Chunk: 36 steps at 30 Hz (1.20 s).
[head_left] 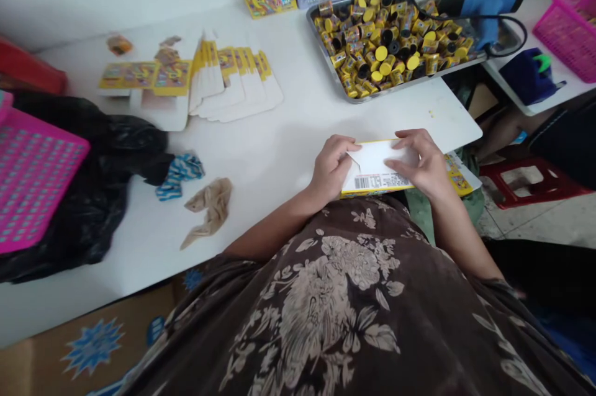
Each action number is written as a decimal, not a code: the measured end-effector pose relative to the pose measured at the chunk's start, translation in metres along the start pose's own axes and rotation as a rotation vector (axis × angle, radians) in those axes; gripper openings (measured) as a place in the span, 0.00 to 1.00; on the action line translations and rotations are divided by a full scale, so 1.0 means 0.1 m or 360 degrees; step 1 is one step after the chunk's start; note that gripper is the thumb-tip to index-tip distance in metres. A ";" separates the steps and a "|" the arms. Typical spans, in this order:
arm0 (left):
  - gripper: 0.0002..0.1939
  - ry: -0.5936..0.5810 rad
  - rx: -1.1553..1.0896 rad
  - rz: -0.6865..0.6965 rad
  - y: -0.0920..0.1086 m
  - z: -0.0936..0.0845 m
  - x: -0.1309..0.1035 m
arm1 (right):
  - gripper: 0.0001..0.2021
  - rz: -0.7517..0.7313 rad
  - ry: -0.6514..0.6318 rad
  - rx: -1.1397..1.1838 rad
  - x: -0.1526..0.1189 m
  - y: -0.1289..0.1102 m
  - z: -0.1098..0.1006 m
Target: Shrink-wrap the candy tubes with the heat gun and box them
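Close to my body, at the table's front edge, I hold a small printed carton (377, 160) with a white face, a barcode and yellow edges. My left hand (331, 167) grips its left end, with thumb and fingertips at a white flap. On the right end, my right hand (423, 163) is closed round it, its thumb lying across the white face. Beyond my right wrist, a yellow printed card piece (459, 174) sticks out, partly hidden. Behind the carton, a metal tray (342, 89) holds many small yellow and black tubs (372, 54).
Flat cartons (233, 82) lie fanned out at the left of the white table (279, 154). Nearer are a beige cloth (209, 207), a black plastic bag (107, 172) and a pink basket (37, 179). A blue tool (488, 23) with a black cord rests at the tray's right end.
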State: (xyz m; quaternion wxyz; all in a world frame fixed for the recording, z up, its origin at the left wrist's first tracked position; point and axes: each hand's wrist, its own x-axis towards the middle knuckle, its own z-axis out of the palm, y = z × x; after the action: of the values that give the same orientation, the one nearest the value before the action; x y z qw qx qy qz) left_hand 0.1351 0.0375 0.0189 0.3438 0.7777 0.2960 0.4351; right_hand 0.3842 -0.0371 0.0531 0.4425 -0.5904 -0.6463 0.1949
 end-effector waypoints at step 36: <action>0.30 -0.0037 -0.1035 -0.1450 0.57 0.23 0.28 | 0.23 0.0154 -0.0926 -0.1124 -0.02 -0.86 -0.24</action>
State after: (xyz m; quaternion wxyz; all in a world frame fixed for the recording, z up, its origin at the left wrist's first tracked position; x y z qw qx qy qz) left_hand 0.1771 0.0193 0.0683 0.7224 0.4298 0.4490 0.3029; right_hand 0.3526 -0.0646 0.1317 0.0049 -0.6552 -0.7422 0.1407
